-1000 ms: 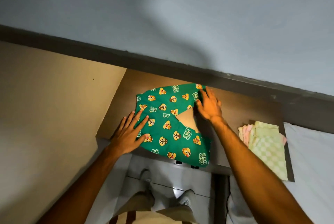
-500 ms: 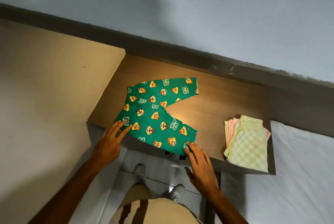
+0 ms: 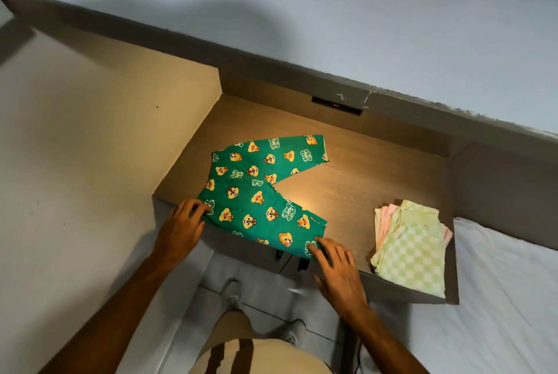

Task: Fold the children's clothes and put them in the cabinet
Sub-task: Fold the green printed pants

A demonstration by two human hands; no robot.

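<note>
The green children's trousers printed with cartoon chipmunks [image 3: 256,192] lie flat on the brown wooden desk [image 3: 347,180], legs spread in a V, the near leg along the front edge. The left hand [image 3: 181,228] curls its fingers onto the waist corner; whether its grip has closed on the cloth, I cannot tell. The right hand [image 3: 338,274] has no grip, its relaxed fingertips resting on the near hem. A folded pile of pale green checked and pink clothes [image 3: 410,250] sits well apart to the right.

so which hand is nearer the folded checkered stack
Right. The right hand touches the green pants at the near leg hem, just left of the stack; the left hand is at the pants' other end, farther left.
</note>
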